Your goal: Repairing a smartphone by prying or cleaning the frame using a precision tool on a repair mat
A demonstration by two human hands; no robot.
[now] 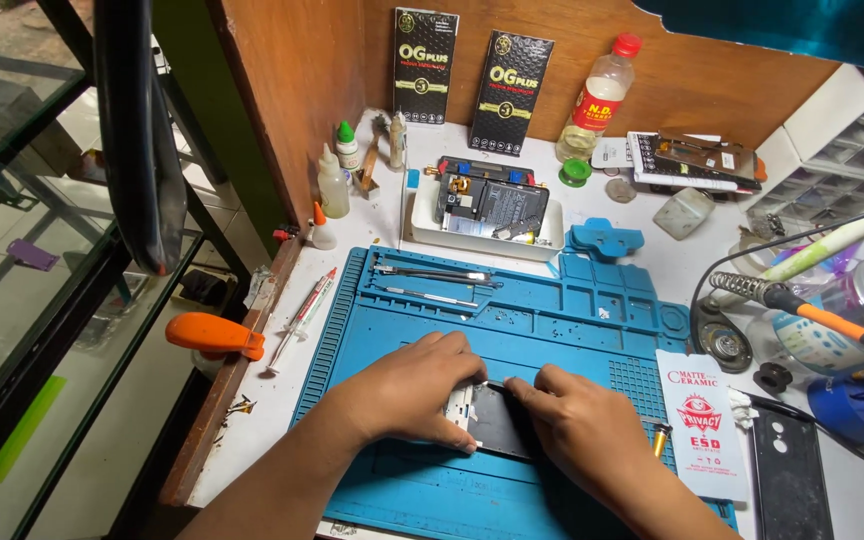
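- Two hands of yours meet over a dark phone (500,420) lying flat on the blue work mat (552,330), near the mat's front edge.
- Your left hand (414,388) lies over the phone's left end, fingers (452,432) curled down and pressing on its pale edge; they hold it against the mat rather than lift it.
- Your right hand (582,425) covers the phone's right side, the thumb and first finger pinched at its top edge, touching it.
- Beyond the hands, tweezers (432,272) and thin metal tools lie in the mat's upper trays.
- Behind the mat, a white tray (422,225) holds an opened phone body with bare parts.
- On the counter (382,215) to the left stand small glue bottles (333,182), and a syringe (304,312) lies near the mat's left edge.
- To your right, a white packet (697,420) rests just beside the mat, with a dark phone back (787,465) next to it.
- Farther right, a soldering iron (832,325) sits in its coiled stand.
- Against the back wall lean two black boxes (467,72) and a clear bottle with a red cap (597,100).
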